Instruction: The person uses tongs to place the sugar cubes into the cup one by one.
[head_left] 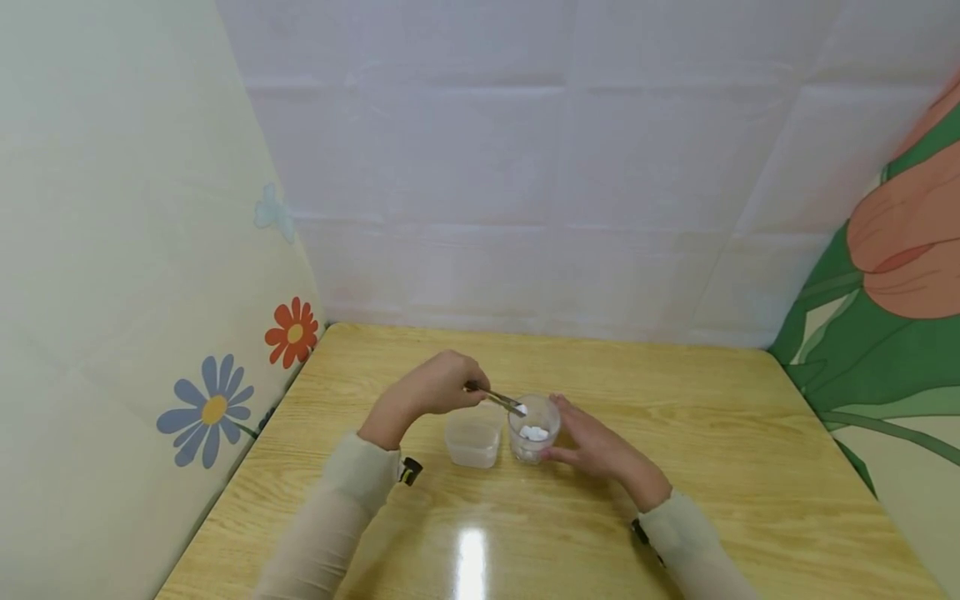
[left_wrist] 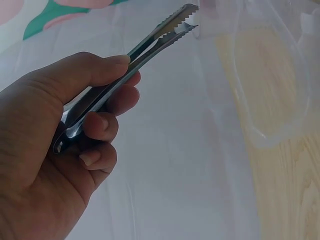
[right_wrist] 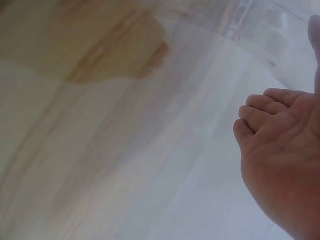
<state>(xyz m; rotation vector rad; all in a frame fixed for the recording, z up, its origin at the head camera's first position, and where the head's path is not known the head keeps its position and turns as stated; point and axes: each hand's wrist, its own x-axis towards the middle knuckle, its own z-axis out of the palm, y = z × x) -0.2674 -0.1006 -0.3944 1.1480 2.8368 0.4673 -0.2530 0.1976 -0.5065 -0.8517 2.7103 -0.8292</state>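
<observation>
My left hand (head_left: 442,385) grips small metal tongs (left_wrist: 162,37) with serrated tips, its thumb on one arm and fingers curled round the other. In the head view the tips reach over the rim of a clear cup (head_left: 525,452). A white piece (head_left: 522,410) shows at the tips; whether they pinch it cannot be told. More white pieces (head_left: 535,433) lie inside the cup. On the cup's right side, my right hand (head_left: 596,442) holds it between thumb and fingers. Left of the cup, below the left hand, stands a translucent plastic container (head_left: 472,446).
Both vessels stand on a wood-grain table (head_left: 675,417). A pale cloth wall (head_left: 525,208) rises behind the table. Flower-printed sheets (head_left: 112,292) hang along the left and right sides.
</observation>
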